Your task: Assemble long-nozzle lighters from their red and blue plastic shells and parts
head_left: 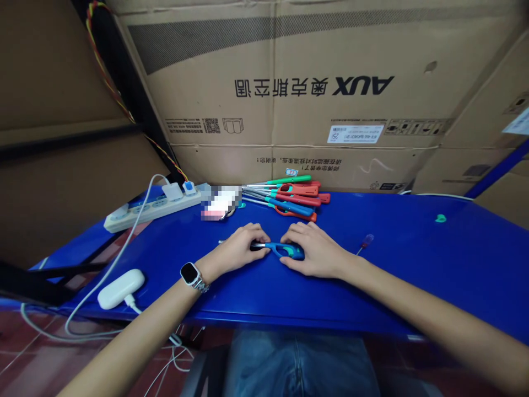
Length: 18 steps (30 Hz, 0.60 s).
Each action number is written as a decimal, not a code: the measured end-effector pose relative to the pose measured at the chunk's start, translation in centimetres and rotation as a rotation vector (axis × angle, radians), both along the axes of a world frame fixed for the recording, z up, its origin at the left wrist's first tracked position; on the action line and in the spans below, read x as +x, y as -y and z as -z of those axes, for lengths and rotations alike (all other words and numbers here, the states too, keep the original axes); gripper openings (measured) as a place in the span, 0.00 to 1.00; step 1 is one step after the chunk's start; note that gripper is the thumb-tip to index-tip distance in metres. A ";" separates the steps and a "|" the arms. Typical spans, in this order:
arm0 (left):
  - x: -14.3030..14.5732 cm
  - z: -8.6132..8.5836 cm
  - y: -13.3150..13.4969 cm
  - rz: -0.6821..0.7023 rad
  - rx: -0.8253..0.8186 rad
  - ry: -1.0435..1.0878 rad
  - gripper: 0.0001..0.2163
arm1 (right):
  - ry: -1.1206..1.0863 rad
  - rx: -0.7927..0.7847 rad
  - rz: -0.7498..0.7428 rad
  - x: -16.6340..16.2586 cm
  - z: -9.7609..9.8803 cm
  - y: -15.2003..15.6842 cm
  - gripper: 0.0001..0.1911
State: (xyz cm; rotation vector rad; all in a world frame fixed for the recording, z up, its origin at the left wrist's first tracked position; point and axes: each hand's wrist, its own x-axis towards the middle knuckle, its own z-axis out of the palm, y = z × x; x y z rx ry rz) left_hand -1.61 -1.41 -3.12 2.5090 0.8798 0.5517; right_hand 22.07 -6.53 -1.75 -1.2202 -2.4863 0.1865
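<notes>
A blue long-nosed lighter (pixel 285 250) lies on the blue table (pixel 413 264) between my hands. My left hand (pixel 237 249) curls around its thin metal nozzle end. My right hand (pixel 316 251) is closed around its blue handle. A smartwatch (pixel 190 274) sits on my left wrist. Just behind my hands lies a pile of similar lighters (pixel 289 197) in red, blue, green and orange.
A white power strip (pixel 149 208) with plugs lies at the back left, and a white adapter (pixel 121 288) with a cable sits near the front left edge. A small screwdriver (pixel 363 242) and a green cap (pixel 440 218) lie to the right. Large cardboard boxes (pixel 314 94) stand behind.
</notes>
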 end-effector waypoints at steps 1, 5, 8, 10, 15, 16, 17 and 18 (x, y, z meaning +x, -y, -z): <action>0.0 0.1 0.0 -0.004 -0.014 0.022 0.06 | -0.038 -0.028 0.001 -0.2 0.2 -0.2 0.13; -0.2 0.2 -0.1 -0.026 -0.050 0.062 0.08 | -0.239 -0.082 -0.045 -0.2 0.9 -0.6 0.11; -0.2 0.0 0.1 -0.026 -0.043 0.053 0.07 | -0.348 -0.047 -0.029 0.2 1.1 -0.7 0.11; -0.3 -0.1 0.3 -0.019 -0.023 0.045 0.07 | -0.389 -0.009 0.010 0.4 1.2 -0.6 0.10; -0.8 -0.1 0.7 0.006 0.028 0.050 0.08 | -0.279 0.074 0.053 0.5 1.3 -0.2 0.14; -0.8 -0.1 0.8 0.015 0.034 0.051 0.07 | -0.220 0.093 0.058 0.5 1.3 0.0 0.15; -0.9 -0.1 0.8 0.023 0.040 0.049 0.08 | -0.157 0.115 0.063 0.4 1.3 0.2 0.17; -0.9 -0.1 0.8 0.029 0.046 0.046 0.08 | -0.093 0.134 0.070 0.4 1.3 0.3 0.18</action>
